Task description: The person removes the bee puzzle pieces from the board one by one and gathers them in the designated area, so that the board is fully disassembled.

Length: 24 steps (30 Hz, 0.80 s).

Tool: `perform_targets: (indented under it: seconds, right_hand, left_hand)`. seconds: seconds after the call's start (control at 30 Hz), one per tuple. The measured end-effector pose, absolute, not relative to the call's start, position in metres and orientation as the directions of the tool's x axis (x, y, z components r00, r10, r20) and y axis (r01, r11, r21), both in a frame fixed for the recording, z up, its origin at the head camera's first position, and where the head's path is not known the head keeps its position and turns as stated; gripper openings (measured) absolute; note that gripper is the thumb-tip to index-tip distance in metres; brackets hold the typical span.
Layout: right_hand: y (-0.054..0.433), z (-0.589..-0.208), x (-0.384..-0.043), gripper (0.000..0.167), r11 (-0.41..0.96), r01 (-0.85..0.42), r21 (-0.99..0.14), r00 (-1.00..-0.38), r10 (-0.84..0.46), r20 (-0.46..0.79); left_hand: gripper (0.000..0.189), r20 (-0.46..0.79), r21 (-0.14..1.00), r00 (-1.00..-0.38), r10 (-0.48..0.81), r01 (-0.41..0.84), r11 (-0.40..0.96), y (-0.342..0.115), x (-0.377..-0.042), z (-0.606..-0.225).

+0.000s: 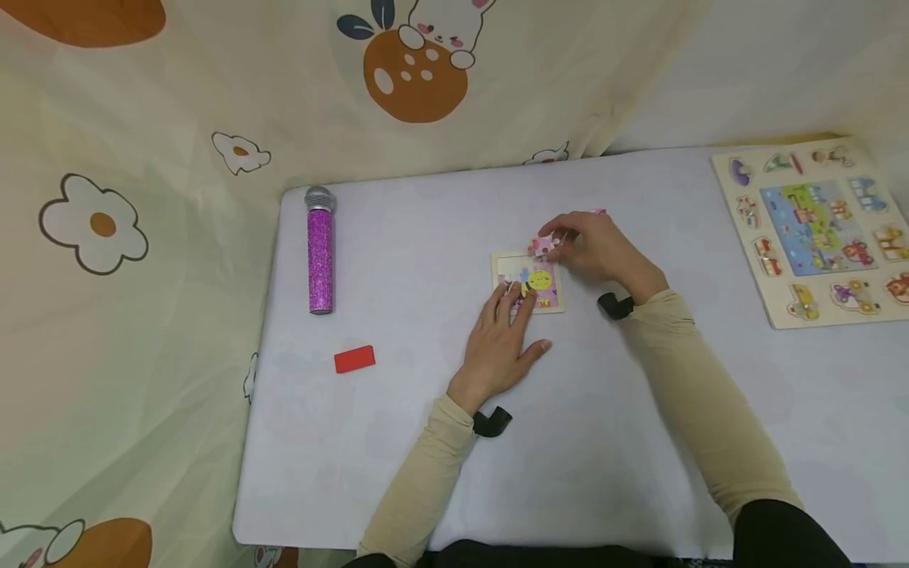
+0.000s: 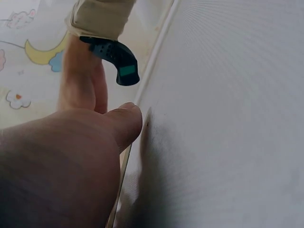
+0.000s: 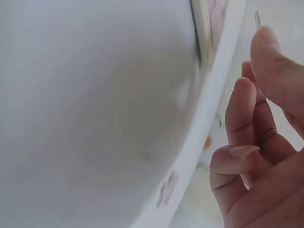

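A small square jigsaw puzzle (image 1: 541,293) in a pale wooden frame lies on the table, with a yellow round figure on its pink part. The fingertips of my left hand (image 1: 497,351) rest on its lower left, fingers spread and covering part of the picture. My right hand (image 1: 596,248) pinches a pink jigsaw piece (image 1: 543,245) between thumb and fingers at the frame's upper right corner. In the right wrist view only a thin edge of that piece (image 3: 257,19) shows past the thumb. Another pink piece (image 1: 599,211) peeks out behind the right hand.
A glittery purple microphone (image 1: 320,252) lies at the left of the white table (image 1: 426,473). Nearer to me is a red block (image 1: 354,359). On the far right lies a large wooden peg puzzle board (image 1: 760,296). A patterned curtain (image 1: 177,213) hangs along the back and left.
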State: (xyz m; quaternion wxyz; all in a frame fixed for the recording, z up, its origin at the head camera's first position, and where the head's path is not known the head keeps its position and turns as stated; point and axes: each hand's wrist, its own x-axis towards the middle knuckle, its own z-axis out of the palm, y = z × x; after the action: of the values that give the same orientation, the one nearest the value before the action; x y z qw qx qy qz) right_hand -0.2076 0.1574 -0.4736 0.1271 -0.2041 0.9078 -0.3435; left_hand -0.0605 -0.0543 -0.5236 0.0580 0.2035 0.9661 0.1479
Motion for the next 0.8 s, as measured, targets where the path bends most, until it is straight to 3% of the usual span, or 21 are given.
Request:
perform_targets:
  seconds: [0.53,0.8]
  right_hand:
    - [0.251,-0.470,-0.227,0.030,0.736,-0.229,-0.637,-0.960,-0.278,0.023]
    - [0.269,-0.482,-0.236,0.031,0.757,-0.175,-0.630,-0.963,-0.264,-0.049]
  left_hand:
    - [0.081,-0.068,0.330,-0.911,0.406,0.363,0.871,-0.053,-0.060,-0.525]
    - [0.081,-0.057,0.331,-0.913,0.404,0.365,0.870,-0.054,-0.060,-0.526]
